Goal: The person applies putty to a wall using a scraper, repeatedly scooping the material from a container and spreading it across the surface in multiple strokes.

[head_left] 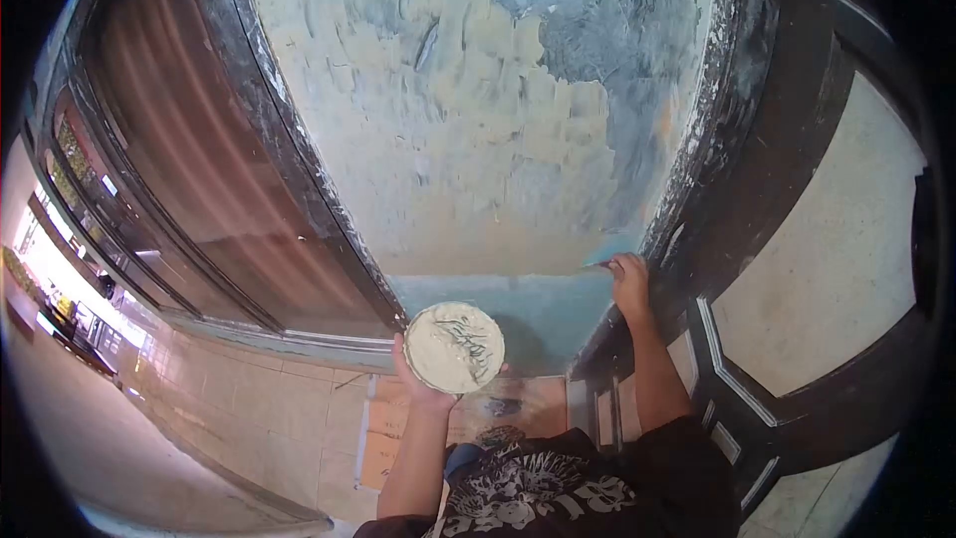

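My left hand [418, 386] is closed around the side and underside of a round tub [409, 364], holding it upright in front of the wall. Cream-coloured putty [443, 344] fills the tub, its surface streaked with grooves. My right hand [628, 277] is raised at the lower right part of the wall, fingers pinched on a small putty knife [599, 263]. The knife's thin blade points left and lies against or very close to the wall; most of the handle is hidden in my fingers. The wall [458, 139] carries patchy cream and grey-blue smears above a bare blue-green strip [548, 304].
Dark, paint-flecked frames [687, 169] border the wall on both sides. A curtained window [189, 130] stands at left, a panelled dark door [836, 239] at right. Cardboard [383, 438] covers part of the tiled floor [269, 408] beneath me.
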Available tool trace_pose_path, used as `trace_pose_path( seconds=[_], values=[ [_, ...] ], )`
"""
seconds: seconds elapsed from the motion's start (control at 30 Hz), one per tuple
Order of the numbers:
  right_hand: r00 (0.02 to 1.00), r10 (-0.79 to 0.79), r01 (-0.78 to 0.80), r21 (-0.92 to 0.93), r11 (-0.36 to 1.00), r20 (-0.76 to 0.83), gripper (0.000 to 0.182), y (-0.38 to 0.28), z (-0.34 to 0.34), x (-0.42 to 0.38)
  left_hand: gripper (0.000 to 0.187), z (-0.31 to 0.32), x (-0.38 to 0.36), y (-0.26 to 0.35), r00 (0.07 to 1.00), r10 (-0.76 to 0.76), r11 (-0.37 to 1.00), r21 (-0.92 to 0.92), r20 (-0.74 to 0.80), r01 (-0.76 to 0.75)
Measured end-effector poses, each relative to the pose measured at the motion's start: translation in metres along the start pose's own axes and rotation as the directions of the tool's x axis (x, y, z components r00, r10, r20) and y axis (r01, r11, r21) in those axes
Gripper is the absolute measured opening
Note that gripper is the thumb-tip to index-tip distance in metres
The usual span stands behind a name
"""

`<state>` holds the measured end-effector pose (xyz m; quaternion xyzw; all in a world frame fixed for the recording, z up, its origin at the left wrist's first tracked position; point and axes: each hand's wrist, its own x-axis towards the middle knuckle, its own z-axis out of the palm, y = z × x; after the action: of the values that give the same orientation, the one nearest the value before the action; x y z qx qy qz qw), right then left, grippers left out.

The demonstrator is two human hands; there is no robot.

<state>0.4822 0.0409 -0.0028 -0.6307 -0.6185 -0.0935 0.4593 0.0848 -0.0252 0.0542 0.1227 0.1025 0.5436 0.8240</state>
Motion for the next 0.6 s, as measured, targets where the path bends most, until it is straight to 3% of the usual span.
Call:
trace_pose_path(
  seconds=[0.07, 0.2, 0.3, 0.4, 0.5, 0.57, 0.6],
  values=[
    [0.997, 0.026, -0.025, 0.005, 1.0, -0.075, 0.013, -0.017, -0.011, 0.008, 0.088, 0.006, -0.001, 0.0, 0.998, 0.052, 0.996, 0.075, -0.04, -0.049],
    [0.998, 0.017, -0.014, 0.049, 0.999, -0.068, 0.014, -0.009, -0.015, 0.002, 0.088, 0.001, 0.001, -0.002, 0.998, 0.059, 0.996, 0.064, -0.03, -0.057],
    [0.998, 0.037, -0.041, 0.072, 0.997, 0.056, 0.014, -0.003, -0.004, -0.004, 0.088, 0.005, 0.0, -0.003, 0.996, -0.012, 1.0, 0.026, 0.083, 0.009],
    [0.999, -0.01, 0.012, 0.034, 0.999, -0.045, 0.014, -0.008, -0.001, 0.004, 0.088, 0.0, 0.003, -0.005, 0.994, -0.031, 1.0, 0.001, 0.107, 0.031],
    [0.989, 0.053, -0.046, 0.056, 0.997, -0.135, 0.013, -0.047, -0.028, 0.011, 0.087, 0.004, 0.003, -0.008, 1.0, 0.002, 1.0, 0.01, 0.029, -0.003],
    [0.998, -0.014, 0.026, 0.237, 0.971, -0.053, 0.014, -0.083, -0.051, 0.014, 0.087, 0.013, 0.002, -0.008, 0.998, -0.016, 1.0, 0.005, 0.062, 0.015],
    [0.991, -0.135, 0.133, 0.299, 0.945, -0.016, 0.015, -0.104, -0.062, 0.015, 0.087, 0.015, 0.003, -0.008, 0.998, -0.013, 1.0, 0.002, 0.058, 0.013]
  ],
)
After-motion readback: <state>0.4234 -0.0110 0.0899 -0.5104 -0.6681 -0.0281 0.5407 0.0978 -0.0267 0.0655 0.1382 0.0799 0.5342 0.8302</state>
